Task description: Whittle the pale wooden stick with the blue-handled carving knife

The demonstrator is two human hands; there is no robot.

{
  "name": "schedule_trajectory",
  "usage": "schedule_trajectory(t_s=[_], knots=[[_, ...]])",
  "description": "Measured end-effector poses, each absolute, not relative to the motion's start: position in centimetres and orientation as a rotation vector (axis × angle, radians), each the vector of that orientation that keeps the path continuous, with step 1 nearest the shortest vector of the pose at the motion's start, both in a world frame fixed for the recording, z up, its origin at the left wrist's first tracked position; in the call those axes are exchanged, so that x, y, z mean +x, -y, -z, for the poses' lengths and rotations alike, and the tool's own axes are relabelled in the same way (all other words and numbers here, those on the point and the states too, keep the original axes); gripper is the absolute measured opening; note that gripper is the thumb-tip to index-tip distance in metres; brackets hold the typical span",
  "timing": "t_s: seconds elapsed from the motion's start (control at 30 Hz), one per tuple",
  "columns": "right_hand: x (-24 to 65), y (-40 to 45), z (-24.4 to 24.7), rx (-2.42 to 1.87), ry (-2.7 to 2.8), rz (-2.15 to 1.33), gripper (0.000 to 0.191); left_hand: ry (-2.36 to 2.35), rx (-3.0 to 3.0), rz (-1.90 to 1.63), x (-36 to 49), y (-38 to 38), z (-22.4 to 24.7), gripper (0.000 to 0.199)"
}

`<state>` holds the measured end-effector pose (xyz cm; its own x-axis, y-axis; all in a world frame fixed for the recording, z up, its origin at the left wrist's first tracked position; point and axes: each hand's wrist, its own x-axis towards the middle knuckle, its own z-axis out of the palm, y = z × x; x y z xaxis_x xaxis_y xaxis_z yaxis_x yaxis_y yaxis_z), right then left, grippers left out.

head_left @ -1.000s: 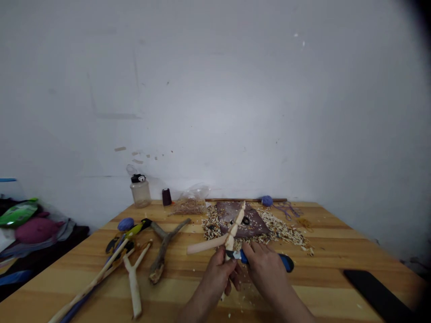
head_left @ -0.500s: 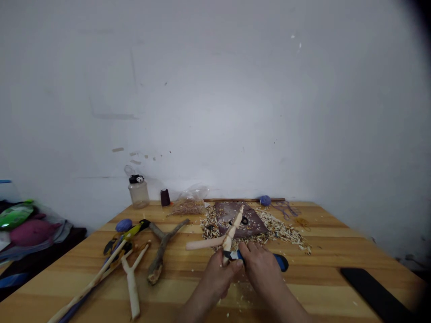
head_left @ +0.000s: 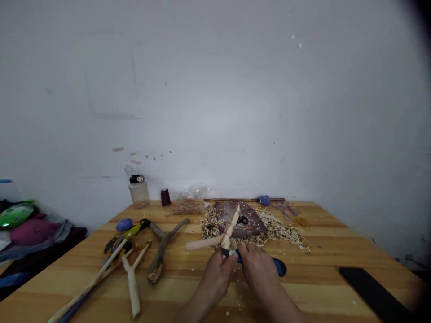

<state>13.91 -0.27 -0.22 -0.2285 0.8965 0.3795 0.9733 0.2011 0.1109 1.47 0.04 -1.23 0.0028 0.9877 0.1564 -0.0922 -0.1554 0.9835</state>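
My left hand is closed around the lower end of a peeled forked stick, whose one prong points up and away and whose other points left. My right hand grips a blue and black utility knife. The knife's front end lies against the stick by my left thumb; its blade is hidden or too small to make out. Behind the stick, scissors with black handles rest on a brown sheet strewn with wood shavings.
To the left lie a barked forked branch, a peeled fork and a long stick. A bottle, a dark thread spool, a plastic bag and purple yarn stand along the wall. A black slab lies right.
The upright prong has tilted slightly left, uncovering more of the scissors. Both hands and the knife have shifted slightly, the knife a little to the left.
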Motion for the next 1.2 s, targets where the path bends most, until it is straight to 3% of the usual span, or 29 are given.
schedule_trajectory(t_s=[0.3,0.67,0.77,1.0,1.2], knots=[[13.7,-0.4,1.1,-1.743,2.162,0.561,0.015,-1.123,1.149,-1.24,1.6,-0.2,1.6,0.024],[13.4,-0.5,0.7,-1.734,2.152,0.662,0.021,-1.097,0.885,-0.99,2.0,0.2,1.4,0.052],[13.6,-0.3,0.2,-1.77,2.185,0.432,0.021,-1.005,0.845,-0.957,1.6,0.3,1.2,0.054],[14.8,-0.6,1.1,-1.463,2.126,-0.505,0.017,-0.865,0.947,-0.903,1.0,1.2,0.4,0.044],[15.1,-1.0,1.4,-1.343,2.074,-0.663,0.014,-0.86,0.982,-0.899,1.0,1.5,0.0,0.037]])
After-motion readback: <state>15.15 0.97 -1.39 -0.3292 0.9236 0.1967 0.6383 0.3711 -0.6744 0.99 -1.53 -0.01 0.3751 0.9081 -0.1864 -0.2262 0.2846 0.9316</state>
